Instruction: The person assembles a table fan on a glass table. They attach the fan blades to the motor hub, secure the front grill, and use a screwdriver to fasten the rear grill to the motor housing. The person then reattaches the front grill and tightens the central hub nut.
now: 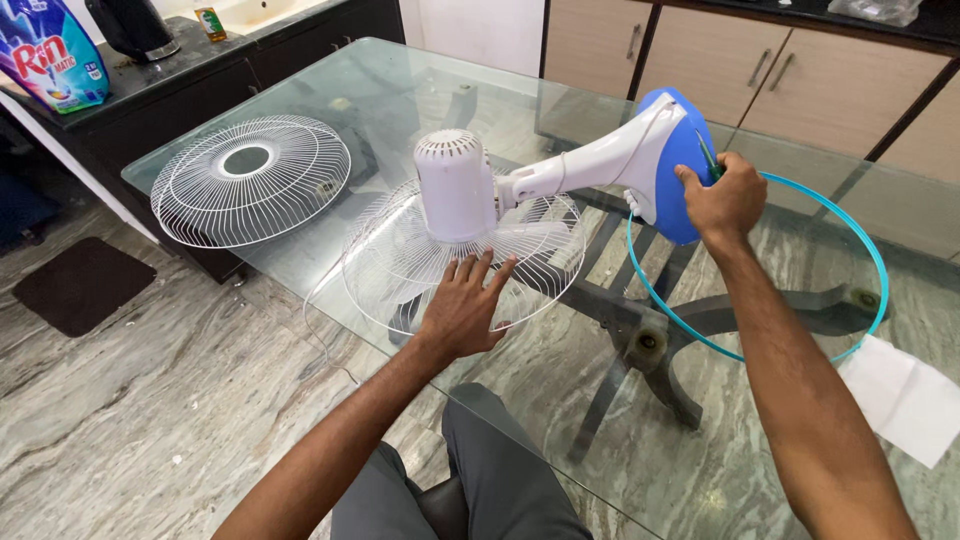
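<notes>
A white table fan lies face down on a glass table [330, 90]. Its motor housing [455, 185] stands up from the rear wire guard [400, 262]. The white neck [590, 165] slants up to the blue round base [680, 135]. My left hand [463, 305] rests flat, fingers spread, on the guard just below the motor housing. At the edge of the blue base my right hand [725, 195] is closed around a thin green tool [708, 160]. A loose white front guard [250, 178] lies at the left. A teal plastic ring [868, 250] lies at the right.
A white sheet of paper [905, 395] lies on the glass at the right. A dark counter [150, 80] at the back left carries a detergent pouch [50, 55] and a black kettle. Wooden cabinets [700, 50] stand behind. A dark mat [85, 283] lies on the marble floor.
</notes>
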